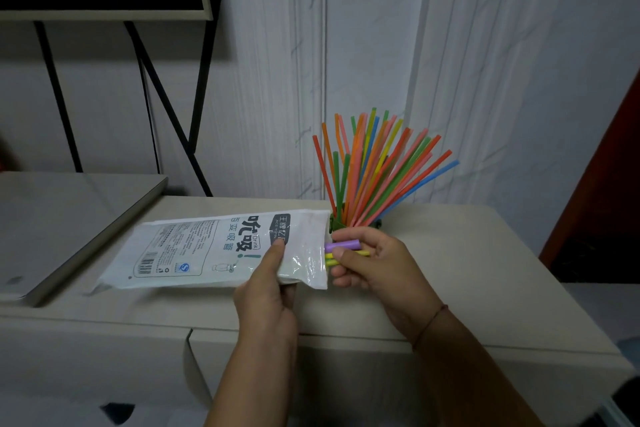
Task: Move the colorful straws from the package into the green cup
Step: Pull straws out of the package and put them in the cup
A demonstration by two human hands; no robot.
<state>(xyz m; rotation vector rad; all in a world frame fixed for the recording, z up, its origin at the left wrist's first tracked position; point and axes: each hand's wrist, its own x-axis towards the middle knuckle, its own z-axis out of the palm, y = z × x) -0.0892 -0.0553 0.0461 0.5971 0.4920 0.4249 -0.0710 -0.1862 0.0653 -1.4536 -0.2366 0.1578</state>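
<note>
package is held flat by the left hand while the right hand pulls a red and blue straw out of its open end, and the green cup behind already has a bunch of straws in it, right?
Only the colours are wrong. The head view shows the right hand pulling purple and yellow straws from the package, not red and blue. The left hand does hold it, and the green cup already holds many straws.

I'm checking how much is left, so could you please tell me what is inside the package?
At the open end of the package, purple and yellow straws stick out, pinched by the right hand. The printed white front hides whether more remain further in.
</note>
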